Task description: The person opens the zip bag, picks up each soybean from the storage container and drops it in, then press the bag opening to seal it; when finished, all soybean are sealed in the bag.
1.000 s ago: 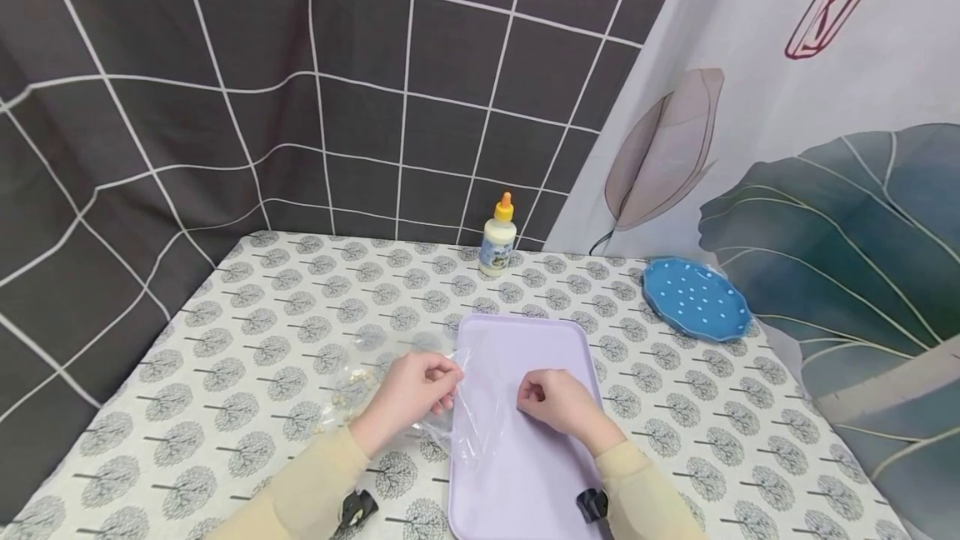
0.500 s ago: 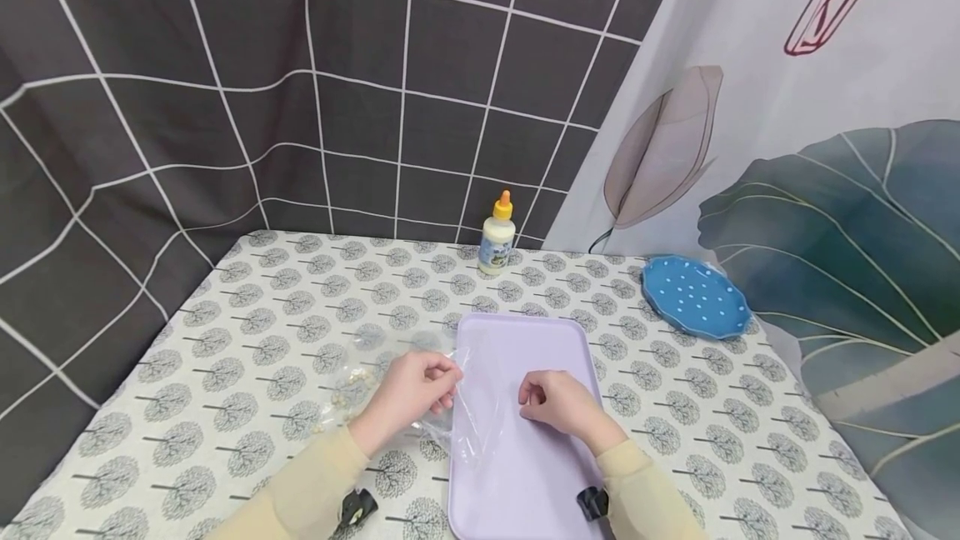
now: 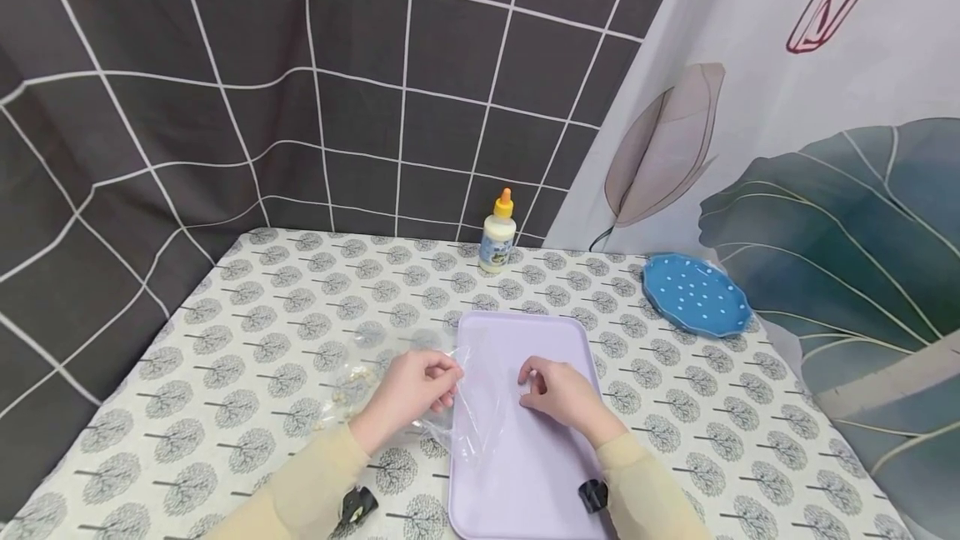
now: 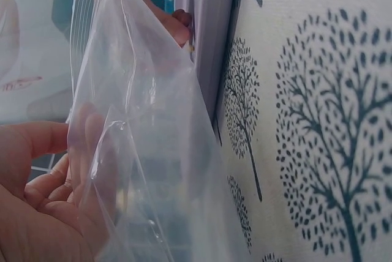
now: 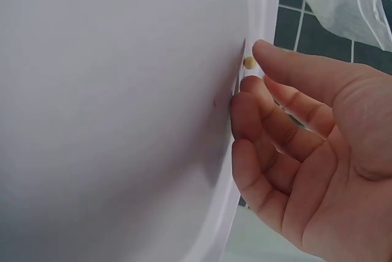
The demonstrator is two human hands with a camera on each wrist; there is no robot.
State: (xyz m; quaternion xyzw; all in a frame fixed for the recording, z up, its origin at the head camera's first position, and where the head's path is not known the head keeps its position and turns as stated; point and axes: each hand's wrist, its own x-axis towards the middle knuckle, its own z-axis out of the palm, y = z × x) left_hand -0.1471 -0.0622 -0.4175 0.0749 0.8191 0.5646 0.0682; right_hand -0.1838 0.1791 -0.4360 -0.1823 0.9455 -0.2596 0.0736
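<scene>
My left hand (image 3: 411,390) pinches the edge of a clear plastic zip bag (image 4: 153,133) between thumb and fingertips. Small pale-yellow pieces (image 3: 358,375) lie in the bag, on the cloth left of the tray, and part of the bag hangs over the tray's left side. Above the lilac tray (image 3: 532,482) is my right hand (image 3: 562,394), thumb and forefinger apart, the other fingers loosely bent. In the right wrist view, one small round yellowish bean-like piece (image 5: 249,62) lies on the tray close to the gap between thumb tip and forefinger.
A glue bottle (image 3: 497,240) with a yellow and orange cap stands upright at the back. At the right rear lies a blue plate with white dots (image 3: 696,294). Tree-patterned cloth (image 3: 255,448) covers the table, and a dark grid curtain (image 3: 360,107) hangs behind.
My right thumb and forefinger, close together before, have spread apart, and that hand's forefinger has risen slightly. The left hand and the bag stay in place.
</scene>
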